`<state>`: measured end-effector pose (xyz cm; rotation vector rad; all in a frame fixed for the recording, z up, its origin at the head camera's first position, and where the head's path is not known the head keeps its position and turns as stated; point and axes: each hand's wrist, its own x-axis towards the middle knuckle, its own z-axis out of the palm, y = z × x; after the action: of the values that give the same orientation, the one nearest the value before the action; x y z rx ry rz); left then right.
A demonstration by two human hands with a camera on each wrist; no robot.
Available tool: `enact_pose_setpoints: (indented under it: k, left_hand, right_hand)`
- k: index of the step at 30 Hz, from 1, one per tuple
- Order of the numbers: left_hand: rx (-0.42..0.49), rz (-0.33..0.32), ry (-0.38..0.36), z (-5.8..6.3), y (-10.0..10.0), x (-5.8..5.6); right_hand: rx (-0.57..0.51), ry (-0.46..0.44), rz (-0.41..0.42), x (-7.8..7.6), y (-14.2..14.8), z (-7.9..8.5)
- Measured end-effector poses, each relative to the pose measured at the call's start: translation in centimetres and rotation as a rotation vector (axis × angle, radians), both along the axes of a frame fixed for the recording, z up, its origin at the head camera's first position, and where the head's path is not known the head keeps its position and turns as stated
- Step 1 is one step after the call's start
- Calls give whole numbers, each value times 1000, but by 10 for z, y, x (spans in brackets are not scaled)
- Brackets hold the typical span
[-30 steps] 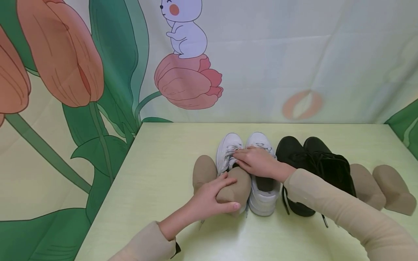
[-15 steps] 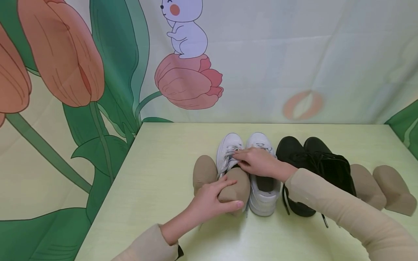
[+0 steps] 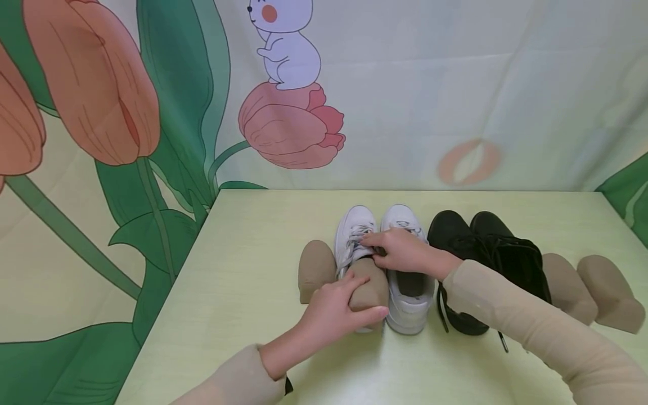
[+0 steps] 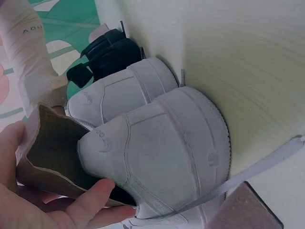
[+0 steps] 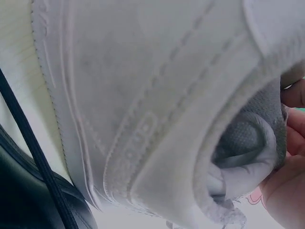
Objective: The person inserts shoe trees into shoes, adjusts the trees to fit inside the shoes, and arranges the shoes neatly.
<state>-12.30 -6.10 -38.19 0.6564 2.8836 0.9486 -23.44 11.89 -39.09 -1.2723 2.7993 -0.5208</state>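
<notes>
Head view: where does the tan form [image 3: 373, 291] lie relative to the hands?

"At the mouth of the left white shoe [image 3: 358, 216], on the desk [image 3: 243, 270]. The left hand [image 3: 331, 312] is at its near left side; the right hand [image 3: 400, 251] is just beyond its rounded end, by the laces [image 3: 358, 232]."

"And the state of each grip?"

"Left: thumb and fingers curled about the form, as the left wrist view confirms. Right: fingers touching the shoe near its tongue; whether they pinch it cannot be told."

"Which relation would the coming move turn on?"

"Alignment, in our judgement. The form's long axis runs roughly along the shoe's, rounded end toward the toe, hollow end toward the heel. In the left wrist view the heel tab [image 4: 97, 148] stands across part of the hollow. The shoe's toe thus lies ahead of the left grip, the nearer one."
</notes>
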Motion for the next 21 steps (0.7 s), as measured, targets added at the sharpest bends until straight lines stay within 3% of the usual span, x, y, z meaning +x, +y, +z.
enact_pose_setpoints:
  k: [10,21]
  left_hand:
    - [-36,27,39,-3,0,1]
    - [-44,25,66,-6,-1,0]
  right_hand:
    - [-24,13,22,-3,-4,4]
    - [46,206,72,-2,-17,6]
